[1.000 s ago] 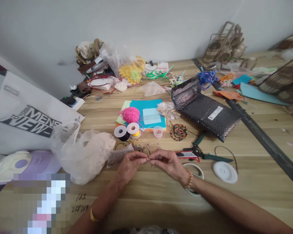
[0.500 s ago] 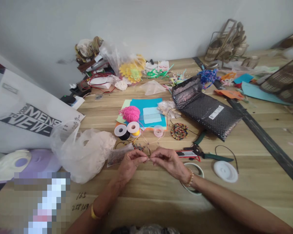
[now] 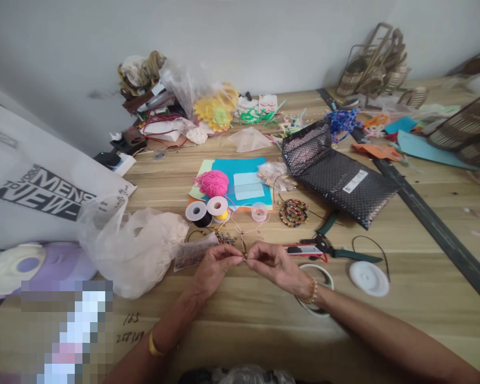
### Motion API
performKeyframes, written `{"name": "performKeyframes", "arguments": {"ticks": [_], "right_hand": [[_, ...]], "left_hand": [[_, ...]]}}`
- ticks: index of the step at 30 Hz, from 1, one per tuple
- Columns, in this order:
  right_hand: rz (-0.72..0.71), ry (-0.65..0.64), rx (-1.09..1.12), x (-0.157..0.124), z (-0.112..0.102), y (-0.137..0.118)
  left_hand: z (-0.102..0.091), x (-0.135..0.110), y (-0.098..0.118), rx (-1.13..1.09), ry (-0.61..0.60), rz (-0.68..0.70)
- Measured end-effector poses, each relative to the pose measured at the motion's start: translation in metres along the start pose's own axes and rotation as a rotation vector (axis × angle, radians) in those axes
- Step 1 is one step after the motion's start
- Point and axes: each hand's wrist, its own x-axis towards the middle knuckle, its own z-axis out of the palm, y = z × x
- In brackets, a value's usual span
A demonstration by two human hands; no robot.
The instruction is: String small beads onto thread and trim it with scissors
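Observation:
My left hand [image 3: 214, 266] and my right hand [image 3: 274, 264] meet fingertip to fingertip low over the wooden table [image 3: 244, 325], both pinched on a thin thread [image 3: 244, 234] that loops back toward the spools. What sits at the pinch is too small to make out. Loose beads [image 3: 225, 240] lie just beyond my fingers. A small clear packet of beads [image 3: 194, 253] rests beside my left hand. A coiled strand of coloured beads [image 3: 293, 213] lies further back on the right.
Thread spools [image 3: 207, 210], pink yarn [image 3: 213, 183] and coloured sheets [image 3: 240, 181] lie behind. Pliers [image 3: 336, 250], a red cutter [image 3: 304, 250], a white disc [image 3: 368, 278] and a black mailer [image 3: 338, 178] sit right. A plastic bag [image 3: 132, 248] and white tote [image 3: 36, 197] sit left.
Both hands stay pinched together on the thread with only slight finger movement. The view has tilted a little.

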Motion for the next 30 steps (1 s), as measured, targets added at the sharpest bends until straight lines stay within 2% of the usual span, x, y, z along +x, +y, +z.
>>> {"name": "performKeyframes", "arguments": {"ticks": [6, 30], "right_hand": [[0.042, -0.015, 0.076, 0.0015, -0.0004, 0.0053], [0.052, -0.043, 0.071, 0.0026, -0.0001, 0.0068]], "left_hand": [[0.0005, 0.0003, -0.0025, -0.010, -0.025, -0.020], [-0.0031, 0.0016, -0.0080, 0.007, -0.050, 0.005]]}}
